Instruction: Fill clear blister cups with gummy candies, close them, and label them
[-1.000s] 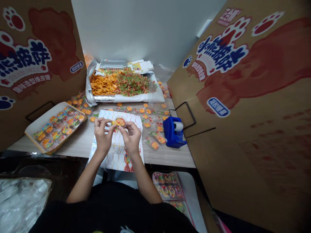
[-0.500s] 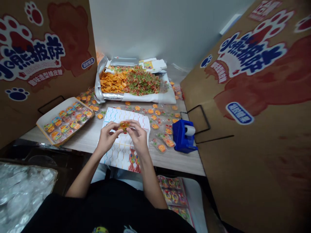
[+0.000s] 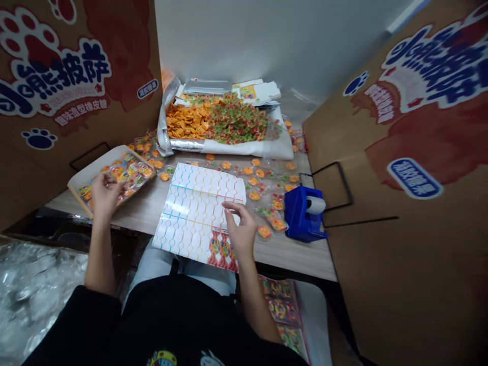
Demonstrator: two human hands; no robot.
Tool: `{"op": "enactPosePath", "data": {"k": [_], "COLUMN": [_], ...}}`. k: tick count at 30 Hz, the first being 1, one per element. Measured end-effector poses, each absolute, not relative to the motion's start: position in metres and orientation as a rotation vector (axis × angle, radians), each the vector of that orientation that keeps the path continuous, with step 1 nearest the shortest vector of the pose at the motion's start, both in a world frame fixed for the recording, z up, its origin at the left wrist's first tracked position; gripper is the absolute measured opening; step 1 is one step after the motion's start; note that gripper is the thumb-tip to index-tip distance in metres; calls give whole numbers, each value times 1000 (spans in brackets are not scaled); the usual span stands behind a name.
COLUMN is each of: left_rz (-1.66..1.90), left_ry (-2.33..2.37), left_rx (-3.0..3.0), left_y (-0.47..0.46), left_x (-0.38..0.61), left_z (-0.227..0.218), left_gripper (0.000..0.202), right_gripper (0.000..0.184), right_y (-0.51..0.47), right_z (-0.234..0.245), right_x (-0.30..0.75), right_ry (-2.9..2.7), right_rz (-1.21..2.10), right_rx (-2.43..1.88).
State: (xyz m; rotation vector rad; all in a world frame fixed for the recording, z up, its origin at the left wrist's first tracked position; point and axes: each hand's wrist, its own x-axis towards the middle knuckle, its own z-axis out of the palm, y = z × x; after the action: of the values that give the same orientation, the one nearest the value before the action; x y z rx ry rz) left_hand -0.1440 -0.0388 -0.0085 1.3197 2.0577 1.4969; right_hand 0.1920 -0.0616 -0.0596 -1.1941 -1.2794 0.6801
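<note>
My left hand point(image 3: 105, 192) is over the shallow open carton point(image 3: 81, 178) at the left, its fingers loosely curved and apart above the round candy packs point(image 3: 135, 168) inside. No pack can be made out between the fingers, and the hand covers part of the carton. My right hand point(image 3: 243, 227) hovers at the right side of a white sticker sheet point(image 3: 190, 203), thumb and forefinger apart with nothing seen between them. Wavy coloured cut lines cover the sheet, and a few printed red stickers point(image 3: 222, 248) remain at its lower right corner.
A foil-lined tray point(image 3: 229, 147) of orange and red-green candies stands at the back. Small clear candy packs point(image 3: 254, 195) lie scattered around the sheet. A blue tape dispenser point(image 3: 301, 213) stands right. Large cartons point(image 3: 125, 117) flank the table; a box of clear plastic shells point(image 3: 38, 290) is lower left.
Both hands held a round candy pack together over the sheet. Now they are apart: the left has moved left to the carton, the right slightly right and down. The pack no longer shows in either hand.
</note>
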Motion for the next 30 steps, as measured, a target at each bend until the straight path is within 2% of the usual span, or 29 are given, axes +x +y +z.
{"op": "enactPosePath", "data": {"k": [4, 8, 13, 19, 21, 23, 24, 27, 30], "left_rz": [1561, 1516, 1386, 1199, 1223, 1284, 1305, 1079, 826], "left_ry": [1693, 1498, 1432, 1356, 1438, 1708, 1917, 2427, 2533], "left_rx": [1304, 1392, 1511, 1438, 1400, 1410, 1413, 1358, 1387], "left_y": [-59, -86, -100, -103, -96, -81, -71, -43, -28], "left_x": [-76, -21, -19, -36, -56, -88, -106, -152, -172], "left_z": [2, 17, 28, 23, 18, 11, 7, -4, -10], "left_gripper": [46, 42, 46, 59, 62, 64, 65, 68, 48], "right_gripper": [20, 24, 20, 41, 52, 57, 56, 43, 34], "right_y": [-70, -72, -72, -68, -66, -63, -62, -60, -63], "right_z": [-24, -3, -4, -2, -3, -8, -14, -40, -73], "right_x": [146, 113, 120, 130, 134, 145, 154, 191, 230], "right_ry": [-1586, -1647, -1535, -1690, -1694, -1629, -1592, -1601, -1804], "right_rz": [495, 481, 759, 1018, 1028, 973, 928, 786, 700], "right_rx": [-990, -910, -854, -632, -617, -677, -742, -1009, -1211]}}
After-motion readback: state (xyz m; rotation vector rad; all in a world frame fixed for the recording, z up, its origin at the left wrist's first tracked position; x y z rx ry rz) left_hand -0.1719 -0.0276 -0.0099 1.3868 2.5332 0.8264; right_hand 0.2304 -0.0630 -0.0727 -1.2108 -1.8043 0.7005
